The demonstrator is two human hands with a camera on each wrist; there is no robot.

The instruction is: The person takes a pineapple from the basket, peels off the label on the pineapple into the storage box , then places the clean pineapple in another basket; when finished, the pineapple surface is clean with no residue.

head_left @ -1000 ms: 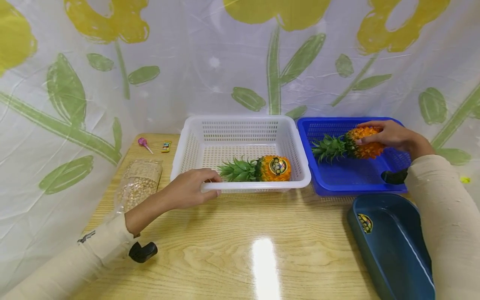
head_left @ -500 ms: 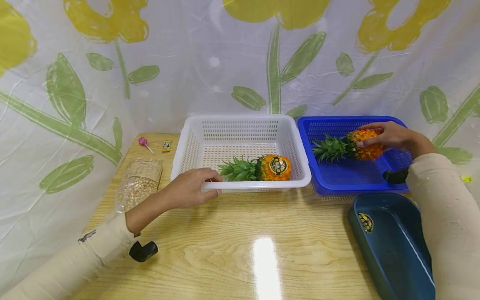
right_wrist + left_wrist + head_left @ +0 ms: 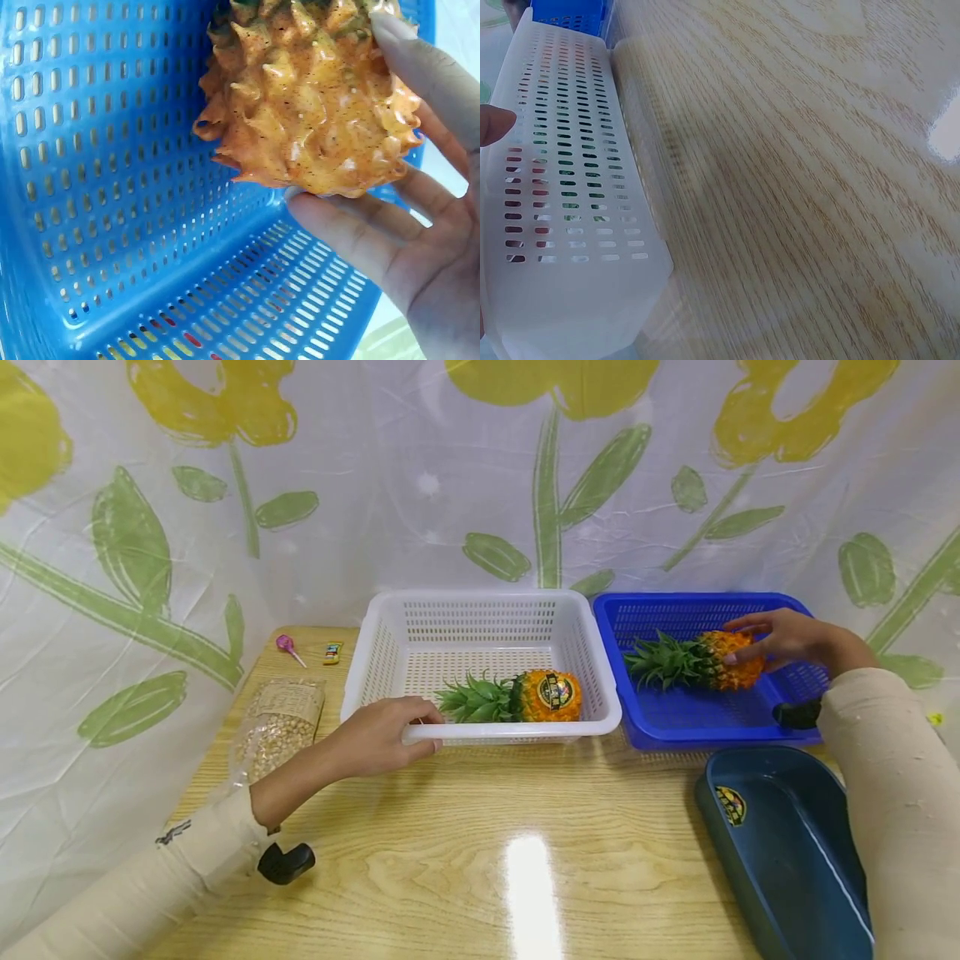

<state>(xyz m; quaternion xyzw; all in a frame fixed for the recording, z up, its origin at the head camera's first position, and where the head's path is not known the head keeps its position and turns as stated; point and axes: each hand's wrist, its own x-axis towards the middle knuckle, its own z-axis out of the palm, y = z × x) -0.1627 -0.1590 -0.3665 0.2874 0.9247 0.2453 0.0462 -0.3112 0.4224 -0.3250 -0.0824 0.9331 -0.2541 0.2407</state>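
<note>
The white plastic basket (image 3: 517,730) stands mid-table, and my left hand (image 3: 382,735) pinches its front rim, thumb outside and fingers over the edge. A toy-like pineapple (image 3: 553,703) with a round label lies in that basket. To the right, a second pineapple (image 3: 716,647) lies on its side in the blue basket (image 3: 705,735), leaves toward the left. My right hand (image 3: 798,639) is at its orange end with fingers loosely spread around it. In the right wrist view, fingertips still touch or nearly touch the pineapple (image 3: 315,105); the far fingers are partly hidden.
A dark teal basin (image 3: 787,852) with a label sits in front of the blue basket, under my right forearm. On the left are a bag of pale kernels (image 3: 281,722), a purple lollipop (image 3: 286,645) and a small yellow wrapped sweet (image 3: 333,652). A flowered curtain (image 3: 360,510) hangs behind.
The right-hand pineapple has come down slightly in the blue basket. My right hand has loosened around it and shifted a little right. The left hand has not moved.
</note>
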